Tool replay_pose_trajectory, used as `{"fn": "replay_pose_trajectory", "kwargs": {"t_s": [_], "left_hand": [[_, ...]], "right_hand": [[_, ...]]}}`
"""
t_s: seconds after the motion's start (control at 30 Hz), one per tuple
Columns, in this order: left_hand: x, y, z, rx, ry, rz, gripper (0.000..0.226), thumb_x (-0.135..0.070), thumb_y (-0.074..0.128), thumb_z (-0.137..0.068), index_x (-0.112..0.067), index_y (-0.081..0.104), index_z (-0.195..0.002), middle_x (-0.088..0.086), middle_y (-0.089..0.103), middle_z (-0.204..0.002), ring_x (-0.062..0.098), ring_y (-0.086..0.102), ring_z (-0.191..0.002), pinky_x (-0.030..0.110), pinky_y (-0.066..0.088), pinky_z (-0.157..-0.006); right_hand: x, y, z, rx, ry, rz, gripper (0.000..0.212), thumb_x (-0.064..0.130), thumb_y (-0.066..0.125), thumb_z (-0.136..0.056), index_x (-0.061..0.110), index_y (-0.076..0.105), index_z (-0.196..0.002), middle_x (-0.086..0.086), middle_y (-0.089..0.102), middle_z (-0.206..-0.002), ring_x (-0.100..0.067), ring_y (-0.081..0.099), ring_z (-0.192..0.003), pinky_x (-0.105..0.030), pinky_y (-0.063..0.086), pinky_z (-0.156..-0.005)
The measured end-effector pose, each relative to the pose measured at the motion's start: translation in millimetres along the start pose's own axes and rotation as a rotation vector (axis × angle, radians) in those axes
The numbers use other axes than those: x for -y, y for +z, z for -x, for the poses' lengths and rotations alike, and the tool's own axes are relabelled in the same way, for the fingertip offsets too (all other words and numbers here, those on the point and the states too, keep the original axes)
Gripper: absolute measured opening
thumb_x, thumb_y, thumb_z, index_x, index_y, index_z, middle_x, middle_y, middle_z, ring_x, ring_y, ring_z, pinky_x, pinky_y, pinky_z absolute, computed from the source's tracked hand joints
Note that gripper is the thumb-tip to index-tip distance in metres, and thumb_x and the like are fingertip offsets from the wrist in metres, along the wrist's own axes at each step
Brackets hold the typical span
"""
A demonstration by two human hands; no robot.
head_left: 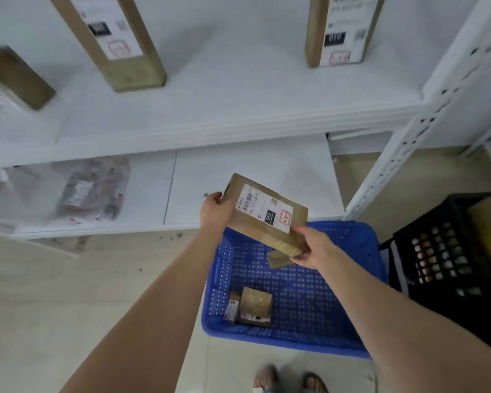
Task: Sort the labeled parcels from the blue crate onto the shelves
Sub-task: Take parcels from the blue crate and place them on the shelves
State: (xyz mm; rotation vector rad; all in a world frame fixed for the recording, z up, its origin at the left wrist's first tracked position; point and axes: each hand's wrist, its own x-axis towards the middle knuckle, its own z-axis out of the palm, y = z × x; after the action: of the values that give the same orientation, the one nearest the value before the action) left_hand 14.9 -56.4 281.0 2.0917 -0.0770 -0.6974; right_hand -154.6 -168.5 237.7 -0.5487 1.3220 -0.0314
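Both hands hold a brown cardboard parcel [262,215] with a white label, tilted above the far end of the blue crate [352,347]. My left hand [214,211] grips its upper left end. My right hand [309,246] grips its lower right corner. In the crate lie a small square box [254,306], a smaller labeled box [231,307] beside it, and another cardboard piece [278,259] partly hidden under the held parcel. Two labeled parcels [116,43] [340,29] stand upright on the upper shelf [224,109].
A third box [17,78] sits blurred at the upper shelf's left. The lower shelf [253,171] holds a clear bag with pink contents [91,191]. A black crate [448,256] stands right of the blue one. A white perforated upright [408,143] frames the shelf's right side.
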Motion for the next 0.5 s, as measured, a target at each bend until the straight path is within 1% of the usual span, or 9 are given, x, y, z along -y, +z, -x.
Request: {"fn": "replay_pose_trajectory", "kwargs": {"t_s": [0.07,0.13,0.17,0.27,0.37,0.43,0.5], "left_hand": [[-35.7,-19.9,24.0,-0.001,0.032,0.013,0.051,-0.018,0.058,-0.087,-0.011,0.047,-0.136,0.006,0.059,-0.124,0.021,0.055,-0.104,0.031,0.046,-0.088],[-69.8,-39.6,44.6,-0.025,0.071,0.014,0.048,-0.015,0.056,-0.086,-0.012,0.049,-0.134,0.006,0.060,-0.122,0.022,0.056,-0.104,0.031,0.046,-0.086],[-85.6,-48.6,53.8,-0.035,0.085,0.006,0.047,-0.016,0.055,-0.086,-0.013,0.050,-0.132,0.005,0.061,-0.121,0.021,0.056,-0.102,0.030,0.045,-0.082],[-128.5,-72.9,79.5,-0.050,0.119,-0.021,0.044,-0.023,0.056,-0.087,-0.017,0.051,-0.130,0.003,0.061,-0.116,0.017,0.051,-0.093,0.026,0.038,-0.075],[-162.1,-93.6,97.2,-0.057,0.184,-0.037,0.047,-0.030,0.060,-0.088,-0.017,0.049,-0.132,0.001,0.060,-0.116,0.017,0.051,-0.094,0.028,0.038,-0.071],[-180.7,-106.2,107.2,-0.066,0.241,-0.053,0.049,-0.035,0.060,-0.089,-0.016,0.048,-0.133,0.002,0.061,-0.119,0.018,0.053,-0.096,0.029,0.041,-0.075],[-197.9,-118.2,114.3,-0.083,0.295,-0.066,0.047,-0.035,0.058,-0.091,-0.014,0.050,-0.133,0.004,0.062,-0.122,0.020,0.056,-0.102,0.027,0.041,-0.080]], "right_hand": [[21.6,4.5,42.2,0.021,-0.052,0.032,0.043,0.020,0.076,-0.079,0.012,0.050,-0.112,-0.012,0.057,-0.111,-0.031,0.057,-0.103,-0.047,0.051,-0.086],[44.8,10.4,84.1,0.059,-0.108,0.085,0.052,0.025,0.078,-0.077,0.014,0.050,-0.119,-0.011,0.059,-0.116,-0.030,0.056,-0.106,-0.045,0.051,-0.087],[55.1,12.5,103.9,0.076,-0.133,0.114,0.053,0.027,0.078,-0.077,0.015,0.050,-0.120,-0.011,0.060,-0.116,-0.030,0.056,-0.106,-0.045,0.052,-0.085],[80.2,16.2,158.6,0.139,-0.219,0.140,0.048,0.023,0.078,-0.078,0.014,0.054,-0.119,-0.009,0.063,-0.112,-0.027,0.059,-0.100,-0.043,0.053,-0.079],[99.0,19.3,196.7,0.211,-0.309,0.125,0.040,0.017,0.075,-0.081,0.013,0.057,-0.117,-0.009,0.067,-0.108,-0.026,0.061,-0.097,-0.043,0.054,-0.076],[110.1,23.3,218.3,0.254,-0.358,0.125,0.036,0.014,0.072,-0.083,0.013,0.057,-0.116,-0.009,0.067,-0.108,-0.026,0.062,-0.097,-0.044,0.055,-0.077],[118.7,27.3,236.6,0.279,-0.372,0.131,0.028,0.011,0.071,-0.083,0.012,0.059,-0.109,-0.009,0.068,-0.105,-0.026,0.063,-0.094,-0.043,0.055,-0.072]]}}
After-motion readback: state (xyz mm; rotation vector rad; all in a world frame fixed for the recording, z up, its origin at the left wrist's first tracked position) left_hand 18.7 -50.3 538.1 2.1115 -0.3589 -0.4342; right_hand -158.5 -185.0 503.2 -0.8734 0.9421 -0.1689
